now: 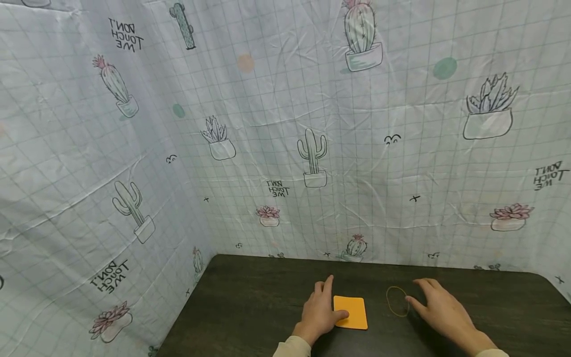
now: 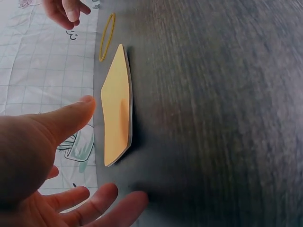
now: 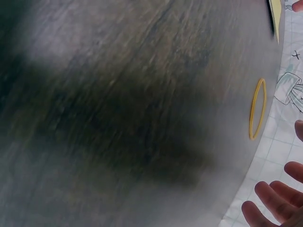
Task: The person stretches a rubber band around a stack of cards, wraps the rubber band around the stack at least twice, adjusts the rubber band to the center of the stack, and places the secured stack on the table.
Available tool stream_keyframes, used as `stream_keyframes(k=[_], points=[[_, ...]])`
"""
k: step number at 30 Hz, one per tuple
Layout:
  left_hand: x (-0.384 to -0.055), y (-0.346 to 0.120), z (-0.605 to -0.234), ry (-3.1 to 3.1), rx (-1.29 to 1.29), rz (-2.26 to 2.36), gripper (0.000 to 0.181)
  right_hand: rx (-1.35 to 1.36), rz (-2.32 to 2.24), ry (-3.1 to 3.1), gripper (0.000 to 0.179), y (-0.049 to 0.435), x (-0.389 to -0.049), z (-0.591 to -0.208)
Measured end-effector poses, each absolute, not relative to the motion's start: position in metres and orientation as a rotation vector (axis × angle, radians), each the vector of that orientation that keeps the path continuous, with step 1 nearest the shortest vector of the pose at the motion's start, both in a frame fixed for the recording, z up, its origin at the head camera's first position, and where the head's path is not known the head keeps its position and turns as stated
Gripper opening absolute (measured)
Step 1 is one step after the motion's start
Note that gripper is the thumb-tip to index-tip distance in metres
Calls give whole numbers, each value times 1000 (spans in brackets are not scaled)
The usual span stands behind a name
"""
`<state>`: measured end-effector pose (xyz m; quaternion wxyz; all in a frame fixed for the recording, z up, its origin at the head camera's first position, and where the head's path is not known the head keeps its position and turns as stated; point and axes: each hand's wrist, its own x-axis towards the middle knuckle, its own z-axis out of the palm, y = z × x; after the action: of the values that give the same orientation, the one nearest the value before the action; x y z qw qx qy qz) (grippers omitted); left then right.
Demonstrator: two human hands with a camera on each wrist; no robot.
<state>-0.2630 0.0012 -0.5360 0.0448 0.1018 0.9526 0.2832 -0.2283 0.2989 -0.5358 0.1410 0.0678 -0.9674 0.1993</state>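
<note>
A thin orange square (image 1: 355,310) with rounded corners and a pale side edge lies flat on the dark table. My left hand (image 1: 317,310) is at its left side, fingers extended and thumb reaching over the square in the head view. From the left wrist, the thumb (image 2: 71,118) shows apart from the square's surface. To the right of the square, a yellow rubber band (image 3: 253,109) lies as a loose oval loop. My right hand (image 1: 441,307) hovers just right of the band, fingers loosely spread and holding nothing.
The dark wood-grained table (image 1: 250,297) ends at a white grid-patterned curtain (image 1: 276,148) printed with cacti, which hangs along the back and left sides.
</note>
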Motion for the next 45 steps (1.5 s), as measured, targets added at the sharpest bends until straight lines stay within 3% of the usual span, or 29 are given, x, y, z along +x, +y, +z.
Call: stream_keyframes(k=[18, 34, 45], points=[[-265, 10, -549, 2892, 150, 762, 91, 95, 649, -2957, 66, 291, -241, -541], [-268, 13, -546, 2875, 118, 840, 51, 68, 690, -2979, 70, 292, -251, -539], [-264, 13, -545, 2862, 129, 921, 57, 65, 676, -3010, 71, 290, -253, -541]])
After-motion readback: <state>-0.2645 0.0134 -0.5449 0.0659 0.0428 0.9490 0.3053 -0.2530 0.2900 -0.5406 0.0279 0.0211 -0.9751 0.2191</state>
